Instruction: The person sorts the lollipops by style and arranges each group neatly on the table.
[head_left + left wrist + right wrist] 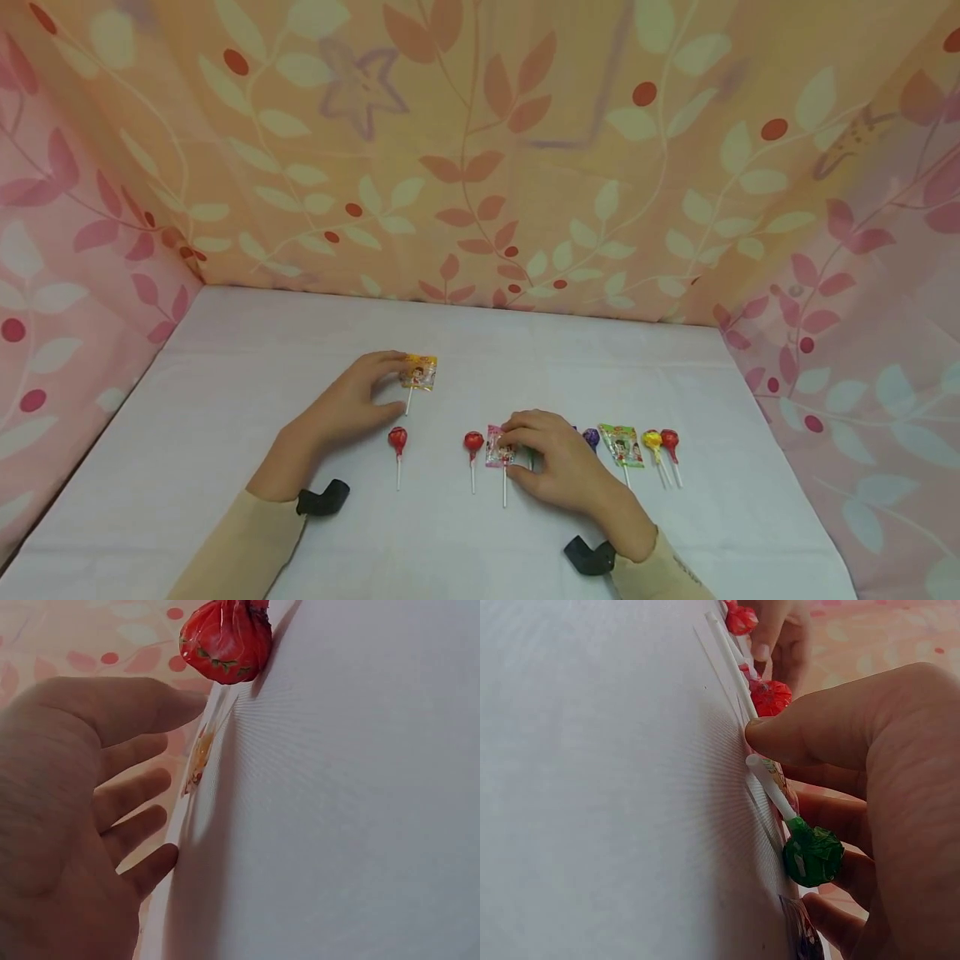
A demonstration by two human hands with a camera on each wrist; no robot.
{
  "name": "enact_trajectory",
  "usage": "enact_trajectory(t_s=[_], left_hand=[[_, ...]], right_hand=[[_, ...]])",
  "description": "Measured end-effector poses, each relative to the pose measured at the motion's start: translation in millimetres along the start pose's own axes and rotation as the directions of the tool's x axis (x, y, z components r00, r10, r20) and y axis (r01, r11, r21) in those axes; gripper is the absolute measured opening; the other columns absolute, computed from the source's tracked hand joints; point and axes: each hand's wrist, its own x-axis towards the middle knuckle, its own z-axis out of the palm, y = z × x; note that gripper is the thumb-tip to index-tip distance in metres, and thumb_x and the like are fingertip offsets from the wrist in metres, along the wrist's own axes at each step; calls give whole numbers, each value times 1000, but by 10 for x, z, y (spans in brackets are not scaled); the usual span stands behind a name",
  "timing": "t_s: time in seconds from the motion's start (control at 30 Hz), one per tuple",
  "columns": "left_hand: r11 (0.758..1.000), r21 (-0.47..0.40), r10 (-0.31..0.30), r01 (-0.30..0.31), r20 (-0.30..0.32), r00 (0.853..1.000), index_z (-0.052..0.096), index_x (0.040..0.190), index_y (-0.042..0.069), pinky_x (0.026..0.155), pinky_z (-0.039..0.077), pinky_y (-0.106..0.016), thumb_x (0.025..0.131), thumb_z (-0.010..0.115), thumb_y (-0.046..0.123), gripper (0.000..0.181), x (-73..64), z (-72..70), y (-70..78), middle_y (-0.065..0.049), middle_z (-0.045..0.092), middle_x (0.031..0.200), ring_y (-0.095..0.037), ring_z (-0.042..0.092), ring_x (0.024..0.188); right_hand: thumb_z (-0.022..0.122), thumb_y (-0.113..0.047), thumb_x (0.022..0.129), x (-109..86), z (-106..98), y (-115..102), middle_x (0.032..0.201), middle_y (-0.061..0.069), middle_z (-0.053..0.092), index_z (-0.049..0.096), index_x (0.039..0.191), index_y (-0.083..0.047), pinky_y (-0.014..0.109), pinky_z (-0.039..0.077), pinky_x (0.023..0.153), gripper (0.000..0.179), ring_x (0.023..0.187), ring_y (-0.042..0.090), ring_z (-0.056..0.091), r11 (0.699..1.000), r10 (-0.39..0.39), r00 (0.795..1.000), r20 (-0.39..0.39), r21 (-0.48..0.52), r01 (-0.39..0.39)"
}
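A lollipop in a flat yellow wrapper [420, 373] lies at the fingertips of my left hand [360, 396]. The fingers of that hand are spread and loosely bent, and a red lollipop [226, 641] lies near its thumb. With thumb and fingers at its stick and wrapper, my right hand [558, 458] pinches a lollipop in a flat pink wrapper [495, 448]. Under the right palm lies a green lollipop [814, 855], mostly hidden in the head view. Another red lollipop [473, 442] is just left of the pink one.
Right of the right hand lie a purple lollipop [592, 437], one in a flat green wrapper [622, 446], a yellow lollipop [652, 440] and a red-wrapped lollipop [670, 442]. The white tabletop [247, 350] meets a patterned curtain [465, 167] at the back and sides.
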Motion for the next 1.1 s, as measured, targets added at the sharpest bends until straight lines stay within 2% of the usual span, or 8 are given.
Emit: enact_trajectory(t_s=[0.13, 0.43, 0.73, 0.83, 1.1], left_hand=[[997, -9, 71, -70, 18, 997, 68, 146, 12, 128, 29, -62, 89, 90, 15, 61, -6, -4, -73, -7, 49, 166, -36, 38, 158], [992, 52, 111, -112, 17, 994, 67, 149, 17, 125, 27, -67, 90, 92, 25, 65, -5, 8, -159, -6, 48, 168, -36, 37, 158], [981, 150, 122, -123, 15, 992, 65, 153, 24, 124, 28, -66, 92, 90, 37, 67, -8, 59, -159, -6, 48, 168, -35, 39, 157], [978, 162, 134, -134, 10, 991, 66, 152, 25, 123, 29, -65, 92, 90, 38, 66, 0, 95, -168, -7, 49, 167, -34, 40, 157], [978, 174, 118, -117, 7, 993, 66, 152, 25, 124, 30, -63, 92, 89, 39, 66, -22, 130, -146, -7, 49, 167, -34, 40, 157]], right_hand=[[87, -24, 89, 13, 8, 9, 133, -11, 71, 81, 121, -26, 52, 46, 120, 33, 138, 16, 59, 1000, -12, 1000, -4, 0, 12], [89, -21, 87, 46, 28, 25, 133, -7, 72, 81, 121, -23, 52, 47, 117, 35, 133, 16, 61, 998, -60, 998, -33, 11, 60], [90, -22, 87, 42, 34, 41, 133, -9, 71, 81, 121, -25, 52, 47, 117, 36, 134, 15, 61, 998, -54, 998, -36, 22, 55], [90, -22, 86, 27, 23, 55, 134, -10, 71, 81, 121, -26, 52, 47, 117, 36, 135, 15, 61, 999, -45, 999, -31, 18, 45], [91, -22, 87, 13, 9, 66, 133, -11, 72, 82, 121, -26, 53, 46, 118, 36, 136, 16, 61, 999, -44, 999, -20, 26, 44]])
